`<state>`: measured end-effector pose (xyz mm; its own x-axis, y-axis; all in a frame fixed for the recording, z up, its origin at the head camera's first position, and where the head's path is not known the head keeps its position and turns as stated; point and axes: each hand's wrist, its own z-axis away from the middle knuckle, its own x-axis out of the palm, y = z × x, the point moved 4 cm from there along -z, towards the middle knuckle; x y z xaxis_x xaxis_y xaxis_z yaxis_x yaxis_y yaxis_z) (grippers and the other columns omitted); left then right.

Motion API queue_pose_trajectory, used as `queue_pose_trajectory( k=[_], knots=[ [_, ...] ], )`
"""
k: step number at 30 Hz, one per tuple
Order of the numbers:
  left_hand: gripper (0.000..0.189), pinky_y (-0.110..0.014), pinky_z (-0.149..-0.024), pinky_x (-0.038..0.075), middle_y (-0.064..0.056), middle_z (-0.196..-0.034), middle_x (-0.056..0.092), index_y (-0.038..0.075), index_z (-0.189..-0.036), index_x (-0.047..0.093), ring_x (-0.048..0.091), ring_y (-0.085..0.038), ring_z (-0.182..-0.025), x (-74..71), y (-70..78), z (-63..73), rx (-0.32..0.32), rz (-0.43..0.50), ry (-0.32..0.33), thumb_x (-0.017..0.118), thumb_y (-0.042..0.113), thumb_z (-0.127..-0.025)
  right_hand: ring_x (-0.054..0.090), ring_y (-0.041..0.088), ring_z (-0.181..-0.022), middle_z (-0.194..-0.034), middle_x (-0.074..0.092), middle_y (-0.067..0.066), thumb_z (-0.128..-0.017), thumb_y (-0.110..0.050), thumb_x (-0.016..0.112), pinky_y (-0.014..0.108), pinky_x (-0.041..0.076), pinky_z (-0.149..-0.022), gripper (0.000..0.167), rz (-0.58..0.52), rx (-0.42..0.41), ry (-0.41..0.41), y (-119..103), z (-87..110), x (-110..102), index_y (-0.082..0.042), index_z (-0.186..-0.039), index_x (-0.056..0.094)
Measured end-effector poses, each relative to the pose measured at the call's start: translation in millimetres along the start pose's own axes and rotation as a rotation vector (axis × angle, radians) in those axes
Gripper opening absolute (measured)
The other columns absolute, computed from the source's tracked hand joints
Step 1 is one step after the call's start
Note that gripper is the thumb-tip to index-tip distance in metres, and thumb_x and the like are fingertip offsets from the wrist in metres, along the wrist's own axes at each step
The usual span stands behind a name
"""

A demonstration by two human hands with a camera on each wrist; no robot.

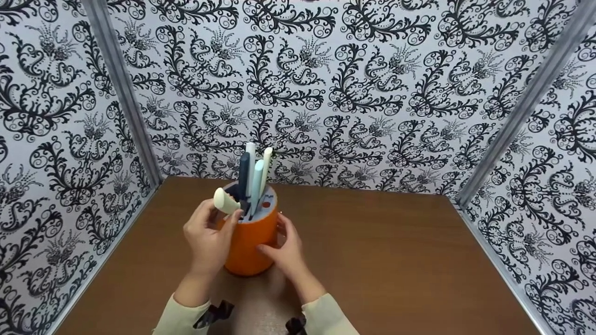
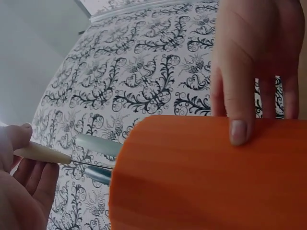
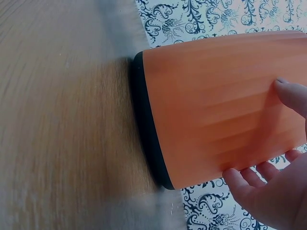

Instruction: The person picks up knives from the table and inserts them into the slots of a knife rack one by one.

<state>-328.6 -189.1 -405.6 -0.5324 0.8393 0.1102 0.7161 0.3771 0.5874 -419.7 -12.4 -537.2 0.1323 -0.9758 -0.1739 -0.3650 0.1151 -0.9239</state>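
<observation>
An orange knife block (image 1: pixel 251 249) with a grey top stands upright on the table. My left hand (image 1: pixel 207 242) pinches the cream handle of a knife (image 1: pixel 226 201) above the block's near left rim. In the left wrist view, the thin blade (image 2: pixel 91 164) runs from that handle to the block's top, its tip hidden. My right hand (image 1: pixel 289 253) holds the block's right side, thumb in front and fingers behind. Other knives rise from the slots: a dark blue handle (image 1: pixel 243 174), a pale blue one (image 1: pixel 257 179), a whitish one (image 1: pixel 251 151) and a second cream one (image 1: pixel 267 165).
The block's black base (image 3: pixel 148 124) sits on the brown wooden table (image 1: pixel 382 260). Behind and on both sides rise panels (image 1: pixel 298 83) with a black scroll pattern, joined by grey metal strips (image 1: pixel 123 93). A red-brown spot (image 1: pixel 266 204) shows on the block's top.
</observation>
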Motion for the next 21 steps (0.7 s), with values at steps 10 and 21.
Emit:
queue_pose_trajectory(
  k=[10, 21],
  knots=[
    [0.031, -0.021, -0.083, 0.062, -0.016, -0.104, 0.079, -0.002, -0.114, 0.076, 0.076, -0.02, -0.091, 12.1, -29.6, 7.5, -0.14, -0.065, -0.066, 0.085, -0.007, -0.084, 0.053, 0.039, -0.142, -0.157, 0.055, 0.014, -0.084, -0.017, 0.09, 0.06, 0.041, -0.121, 0.084, -0.028, -0.015, -0.01, -3, -0.4, 2, -0.01, -0.156, 0.048],
    [0.027, -0.015, -0.078, 0.06, -0.012, -0.103, 0.081, 0.0, -0.112, 0.078, 0.079, -0.026, -0.083, 10.9, -35.2, 8.9, -0.13, -0.136, -0.075, 0.083, -0.006, -0.086, 0.055, 0.039, -0.141, -0.154, 0.056, 0.016, -0.083, -0.016, 0.091, 0.06, 0.042, -0.12, 0.085, -0.037, -0.043, -0.01, -4, -0.5, 1, -0.009, -0.156, 0.048]
  ],
)
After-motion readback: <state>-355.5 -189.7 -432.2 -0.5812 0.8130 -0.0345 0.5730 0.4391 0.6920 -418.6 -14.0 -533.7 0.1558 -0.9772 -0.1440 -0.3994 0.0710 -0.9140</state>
